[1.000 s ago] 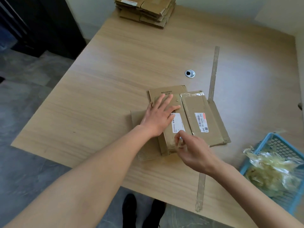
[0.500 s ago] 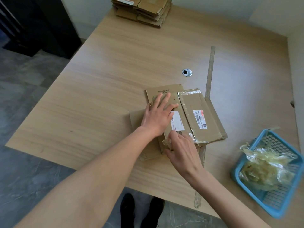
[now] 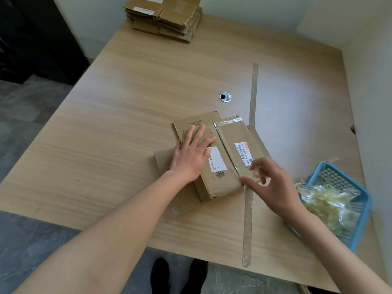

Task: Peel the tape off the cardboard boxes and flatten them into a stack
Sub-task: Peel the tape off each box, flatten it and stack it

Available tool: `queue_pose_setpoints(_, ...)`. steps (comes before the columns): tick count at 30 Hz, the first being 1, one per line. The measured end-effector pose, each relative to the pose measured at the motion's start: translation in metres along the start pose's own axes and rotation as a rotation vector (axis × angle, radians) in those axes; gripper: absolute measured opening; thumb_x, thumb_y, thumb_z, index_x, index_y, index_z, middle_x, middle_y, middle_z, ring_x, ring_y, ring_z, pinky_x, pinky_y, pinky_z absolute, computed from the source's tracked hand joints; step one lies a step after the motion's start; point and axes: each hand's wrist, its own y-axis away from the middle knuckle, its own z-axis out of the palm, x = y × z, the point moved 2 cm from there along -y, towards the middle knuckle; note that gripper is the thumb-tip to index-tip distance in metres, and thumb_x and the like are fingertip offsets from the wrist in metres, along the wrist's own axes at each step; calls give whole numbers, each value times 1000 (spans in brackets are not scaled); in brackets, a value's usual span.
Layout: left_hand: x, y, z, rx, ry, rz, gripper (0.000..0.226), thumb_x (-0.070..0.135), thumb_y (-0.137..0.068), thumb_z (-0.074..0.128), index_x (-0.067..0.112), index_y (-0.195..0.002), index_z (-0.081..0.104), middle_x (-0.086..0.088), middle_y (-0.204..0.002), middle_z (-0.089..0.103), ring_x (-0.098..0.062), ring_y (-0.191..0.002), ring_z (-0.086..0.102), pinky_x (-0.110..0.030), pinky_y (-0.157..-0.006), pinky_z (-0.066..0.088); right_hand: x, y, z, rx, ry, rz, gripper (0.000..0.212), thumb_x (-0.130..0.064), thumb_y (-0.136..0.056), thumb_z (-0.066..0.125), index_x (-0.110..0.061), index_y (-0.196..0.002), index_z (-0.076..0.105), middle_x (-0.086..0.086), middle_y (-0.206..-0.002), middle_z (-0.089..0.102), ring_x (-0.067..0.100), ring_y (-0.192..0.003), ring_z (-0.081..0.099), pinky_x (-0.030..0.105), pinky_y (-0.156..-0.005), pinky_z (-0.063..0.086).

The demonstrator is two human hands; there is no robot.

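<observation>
Head view. Item: cardboard box, near the desk's front edge, lying on flattened cardboard. Left hand: flat, fingers straight, pressing the box top. Right hand: thumb and fingers pinching a clear tape strip lifted from the centre seam. Advice: keep the left palm bearing down; draw the tape low and along the seam, steadily, lest it tear. Flattened stack: far edge. Blue basket of tape scraps: right edge.
</observation>
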Motion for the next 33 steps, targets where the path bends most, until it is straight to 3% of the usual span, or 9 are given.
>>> queue_pose_setpoints(4,-2,0,0,22,36,18,41,41,-109,25,45,-149,32,14,-170,-7,-12,-155,-17,-55,-124,14,24,-10,-3,-269,201,-23,59,-56,-76,77,-28,-126,63,-13,-107,46,8,-81,54,27,-71,51)
queue_pose_setpoints(6,-4,0,1,25,37,34,41,42,-109,27,45,-150,33,13,-170,-5,-13,-155,-16,-52,-124,14,28,-7,2,-313,209,-47,56,-52,-75,82,-25,-122,67,-10,-117,45,2,-92,53,22,-76,50)
queue_pose_setpoints(13,-4,-1,2,41,-1,61,43,43,-108,29,43,-151,34,12,-170,-3,-14,-155,-14,-49,-124,15,24,-6,11,-113,386,-97,6,-36,-89,76,-31,-85,74,-17,-98,61,11,-74,59,25,-76,25)
queue_pose_setpoints(16,-7,-3,1,22,1,74,44,46,-107,28,43,-151,34,12,-170,-3,-14,-155,-13,-50,-124,16,22,-21,5,-238,374,-31,9,-36,-91,73,-30,-84,73,-21,-95,63,9,-73,57,29,-83,29)
queue_pose_setpoints(18,-9,-4,0,14,2,105,46,49,-106,27,43,-151,34,12,-170,-2,-14,-156,-12,-51,-124,18,21,-33,0,-375,260,102,5,-33,-89,74,-29,-85,75,-20,-91,67,6,-77,59,31,-79,44)
queue_pose_setpoints(24,-11,-12,-11,-58,93,172,46,46,-107,34,39,-152,37,12,-170,-2,-9,-154,-16,-46,-125,10,27,-57,-12,-635,12,293,12,-29,-95,70,-23,-86,76,-9,-76,74,-2,-67,67,13,-62,47)
queue_pose_setpoints(27,-8,-26,-26,-116,45,179,44,42,-108,36,37,-152,38,12,-170,-2,-9,-155,-15,-50,-125,11,28,-53,-6,-597,-83,338,17,-32,-96,69,-18,-90,77,-2,-79,76,6,-72,71,21,-69,55)
queue_pose_setpoints(30,16,-18,-26,1,-102,139,45,39,-107,41,27,-150,42,6,-171,0,-14,-156,-11,-57,-125,8,27,-48,6,-500,-85,360,16,-33,-94,70,-21,-88,78,-4,-79,77,9,-72,72,34,-79,60)
queue_pose_setpoints(33,46,18,2,18,104,-28,73,68,-96,45,29,-156,33,10,-170,-6,-7,-155,-15,-53,-125,1,26,-45,12,-352,-132,428,13,-32,-93,72,-22,-85,78,-6,-74,76,6,-68,72,34,-80,59)
